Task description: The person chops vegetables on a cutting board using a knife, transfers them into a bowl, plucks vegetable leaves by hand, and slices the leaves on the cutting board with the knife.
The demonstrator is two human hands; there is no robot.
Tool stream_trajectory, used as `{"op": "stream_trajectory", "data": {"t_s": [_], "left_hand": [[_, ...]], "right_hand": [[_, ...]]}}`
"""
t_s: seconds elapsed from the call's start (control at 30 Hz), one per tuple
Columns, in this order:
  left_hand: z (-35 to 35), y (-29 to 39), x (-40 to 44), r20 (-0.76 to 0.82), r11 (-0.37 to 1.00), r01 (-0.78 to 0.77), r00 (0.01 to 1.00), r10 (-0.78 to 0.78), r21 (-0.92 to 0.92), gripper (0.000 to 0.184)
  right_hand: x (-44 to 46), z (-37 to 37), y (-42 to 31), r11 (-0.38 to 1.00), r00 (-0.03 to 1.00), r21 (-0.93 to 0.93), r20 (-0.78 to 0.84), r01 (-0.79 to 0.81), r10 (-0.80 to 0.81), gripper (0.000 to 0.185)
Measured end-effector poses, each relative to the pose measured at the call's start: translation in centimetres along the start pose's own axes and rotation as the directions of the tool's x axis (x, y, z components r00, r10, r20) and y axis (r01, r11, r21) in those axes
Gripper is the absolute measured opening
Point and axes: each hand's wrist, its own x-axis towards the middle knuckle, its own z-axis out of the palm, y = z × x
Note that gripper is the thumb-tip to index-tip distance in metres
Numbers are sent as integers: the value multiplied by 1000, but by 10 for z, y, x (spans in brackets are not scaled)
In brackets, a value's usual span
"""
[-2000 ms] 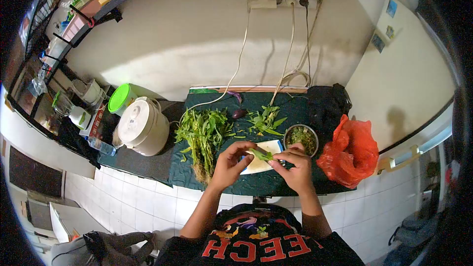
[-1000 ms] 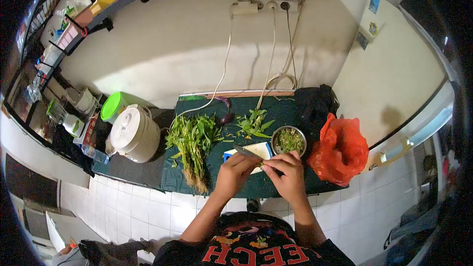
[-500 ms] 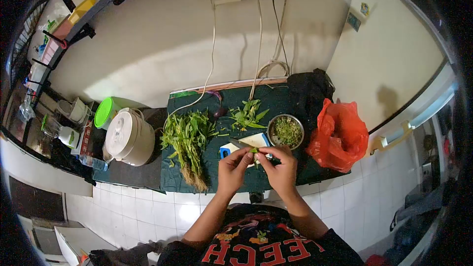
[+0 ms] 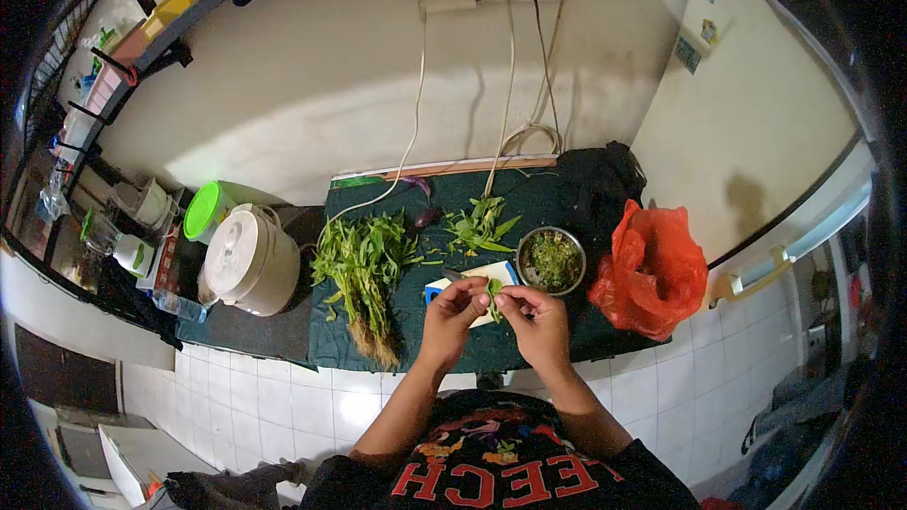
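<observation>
My left hand (image 4: pixel 450 325) and my right hand (image 4: pixel 537 327) meet over the cutting board, fingertips pinched around a small green leaf (image 4: pixel 493 291). Beneath them lies the white cutting board (image 4: pixel 496 271) with a blue edge, partly covered by my hands. A knife (image 4: pixel 453 275) rests on it, much of it hidden behind my left fingers. Right of the board stands a metal bowl (image 4: pixel 522 272) holding chopped greens (image 4: pixel 554 259). Behind the board is a small pile of picked leaves (image 4: pixel 480 225). To the left lies a big bunch of leafy greens (image 4: pixel 367 260), roots toward me.
A red plastic bag (image 4: pixel 650 269) stands open at the table's right end. A purple eggplant (image 4: pixel 428 217) lies near the back. Leftward are a white rice cooker (image 4: pixel 255 260) and a green-lidded container (image 4: pixel 201 212). Cables (image 4: pixel 508 99) hang from the wall sockets onto the table.
The leaf between my fingers now hangs lower and shows more of its surface. My hands stay nearly in place, and the whole view has shifted slightly.
</observation>
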Motion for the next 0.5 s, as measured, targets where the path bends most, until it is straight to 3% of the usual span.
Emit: {"op": "stream_trajectory", "data": {"t_s": [0.23,0.3,0.33,0.4,0.5], "left_hand": [[0,-1,7,91,992,127,988,-125,-18,29],[1,0,8,97,982,167,983,-159,-84,27],[2,0,8,99,983,164,983,-155,-84,27],[5,3,8,78,979,187,981,-180,-84,26],[2,3,6,88,992,120,989,-123,36,27]], "right_hand": [[2,-1,-2,993,997,89,6,-72,72,14],[3,-2,-4,983,984,-76,-50,166,-170,14],[4,-1,-2,983,984,-77,-51,169,-173,14],[4,0,4,875,918,-322,-43,361,-395,14],[3,-3,7,849,904,-336,14,407,-428,13]]}}
